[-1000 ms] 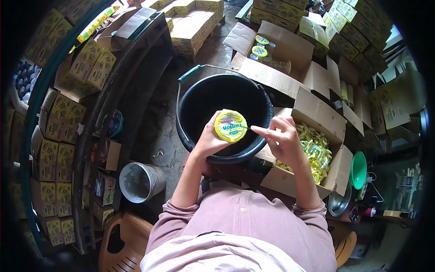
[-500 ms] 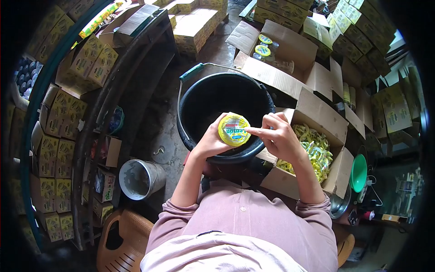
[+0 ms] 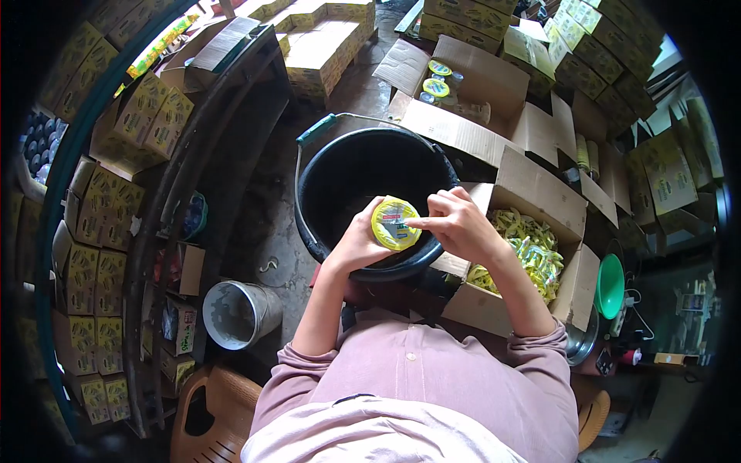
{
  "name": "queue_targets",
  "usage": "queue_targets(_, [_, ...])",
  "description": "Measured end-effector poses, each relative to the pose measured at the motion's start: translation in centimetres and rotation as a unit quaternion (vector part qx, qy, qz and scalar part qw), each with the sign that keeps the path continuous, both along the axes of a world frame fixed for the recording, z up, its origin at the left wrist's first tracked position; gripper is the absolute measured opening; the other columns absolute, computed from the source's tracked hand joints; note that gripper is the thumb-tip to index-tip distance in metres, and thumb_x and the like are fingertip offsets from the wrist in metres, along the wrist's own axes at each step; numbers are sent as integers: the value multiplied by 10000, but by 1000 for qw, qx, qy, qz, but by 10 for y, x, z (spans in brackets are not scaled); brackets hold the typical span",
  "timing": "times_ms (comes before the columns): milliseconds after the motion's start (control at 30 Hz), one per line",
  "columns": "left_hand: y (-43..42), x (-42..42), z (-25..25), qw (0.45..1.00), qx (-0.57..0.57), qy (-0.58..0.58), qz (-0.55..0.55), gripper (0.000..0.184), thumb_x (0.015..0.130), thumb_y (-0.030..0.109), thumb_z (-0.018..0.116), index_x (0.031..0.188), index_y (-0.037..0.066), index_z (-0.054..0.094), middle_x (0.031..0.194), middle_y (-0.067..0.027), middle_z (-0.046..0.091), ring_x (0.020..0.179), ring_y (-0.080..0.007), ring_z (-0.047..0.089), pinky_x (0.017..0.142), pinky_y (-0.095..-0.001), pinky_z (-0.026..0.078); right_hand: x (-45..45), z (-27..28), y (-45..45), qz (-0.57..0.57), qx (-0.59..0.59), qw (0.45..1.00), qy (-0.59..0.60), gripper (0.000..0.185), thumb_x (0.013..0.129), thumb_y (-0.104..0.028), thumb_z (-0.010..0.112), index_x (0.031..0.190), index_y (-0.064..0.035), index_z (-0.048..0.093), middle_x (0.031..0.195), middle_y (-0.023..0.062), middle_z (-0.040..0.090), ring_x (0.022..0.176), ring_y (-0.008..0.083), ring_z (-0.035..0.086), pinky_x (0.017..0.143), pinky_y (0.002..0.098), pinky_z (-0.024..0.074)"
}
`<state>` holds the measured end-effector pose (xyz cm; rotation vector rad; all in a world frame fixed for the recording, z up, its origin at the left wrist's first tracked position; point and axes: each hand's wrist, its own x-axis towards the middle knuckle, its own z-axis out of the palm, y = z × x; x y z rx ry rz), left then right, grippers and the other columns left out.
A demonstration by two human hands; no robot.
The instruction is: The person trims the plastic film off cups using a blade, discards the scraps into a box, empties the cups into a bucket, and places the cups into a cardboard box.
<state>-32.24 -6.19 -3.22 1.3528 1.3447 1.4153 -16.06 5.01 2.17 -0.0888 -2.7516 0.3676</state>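
A round tub (image 3: 392, 235) with a yellow-rimmed top, its printed label facing up, is gripped in my left hand (image 3: 361, 241) over the near side of a black bucket (image 3: 320, 245). My left fingers wrap around its side, and its lower part is hidden. My right hand (image 3: 461, 225) has its index finger stretched out to the printed top, apparently touching it, while the other fingers are bent. Nothing shows in the right hand. At the right forearm, an open carton (image 3: 540, 181) holds a heap of yellow printed wrappers (image 3: 532, 251).
Another open carton (image 3: 482, 65) behind holds several tubs with yellow tops (image 3: 436, 87). To the left stand a whitish bucket (image 3: 266, 309) and a shelf with stacked yellow boxes (image 3: 96, 274). A green bowl (image 3: 610, 285) is at the right, an orange chair (image 3: 220, 409) at lower left.
The right index fingertip has moved left across the tub's top, and the hand has shifted slightly left. My left hand still holds the tub. The view has shifted a little.
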Motion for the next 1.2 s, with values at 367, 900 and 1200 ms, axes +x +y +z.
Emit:
queue_targets(367, [5, -1, -14, 998, -19, 43, 30, 521, 602, 99, 749, 1030, 14, 464, 907, -91, 597, 859, -137, 575, 769, -259, 460, 34, -4, 21, -69, -14, 997, 16, 322, 692, -14, 581, 915, -231, 665, 628, 28, 425, 640, 184, 463, 685, 307, 338])
queue_targets(900, [67, -12, -17, 732, -299, 608, -75, 506, 633, 177, 689, 1074, 82, 458, 990, -87, 595, 926, -280, 586, 711, -509, 431, 105, -58, -62, -319, -287, 867, 251, 241, 731, 45, 601, 937, -68, 659, 620, 22, 413, 595, 117, 415, 550, 242, 332])
queue_targets(1200, [105, -10, -30, 495, -376, 771, -139, 356, 647, 212, 709, 978, 104, 632, 965, -51, 627, 861, -250, 607, 717, -485, 416, 105, -60, -70, -337, -314, 850, 256, 249, 749, 32, 602, 972, -66, 650, 641, 1, 408, 634, 104, 404, 601, 227, 327])
